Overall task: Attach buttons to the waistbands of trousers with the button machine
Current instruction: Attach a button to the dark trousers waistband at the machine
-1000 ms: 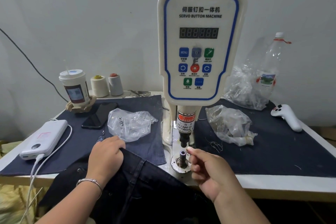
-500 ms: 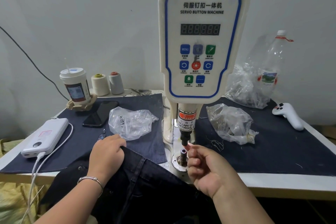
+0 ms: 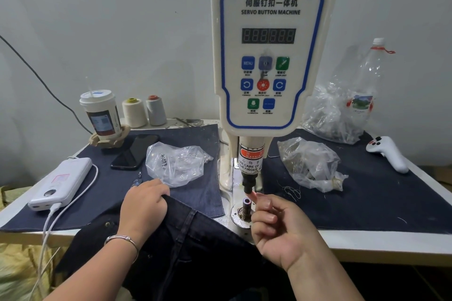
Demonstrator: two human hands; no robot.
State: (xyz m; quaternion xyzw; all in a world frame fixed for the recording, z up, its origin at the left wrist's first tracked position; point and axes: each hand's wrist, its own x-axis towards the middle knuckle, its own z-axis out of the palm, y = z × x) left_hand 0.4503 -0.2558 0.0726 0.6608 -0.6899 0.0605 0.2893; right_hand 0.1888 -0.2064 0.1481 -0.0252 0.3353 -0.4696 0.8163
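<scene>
The white servo button machine [image 3: 269, 56] stands mid-table, its black upper punch [image 3: 249, 182] above the lower die post [image 3: 245, 204]. Dark trousers [image 3: 195, 247] hang over the table's front edge, just left of the die. My left hand [image 3: 144, 205] grips their upper edge. My right hand [image 3: 281, 230] is raised beside the die with its fingers curled. Its fingertips, lit red, touch the underside of the punch and pinch a small button that they almost hide.
A clear bag of small metal parts [image 3: 176, 164] lies left of the machine and another bag [image 3: 308, 164] right. A power bank [image 3: 61, 182], phone [image 3: 134, 151], cup [image 3: 101, 115] and thread spools [image 3: 134, 112] stand left; a plastic bottle [image 3: 364, 85] and white controller [image 3: 389, 154] right.
My right hand has risen from beside the lower die, bringing its fingertips up to the punch. The left hand has stayed on the trousers.
</scene>
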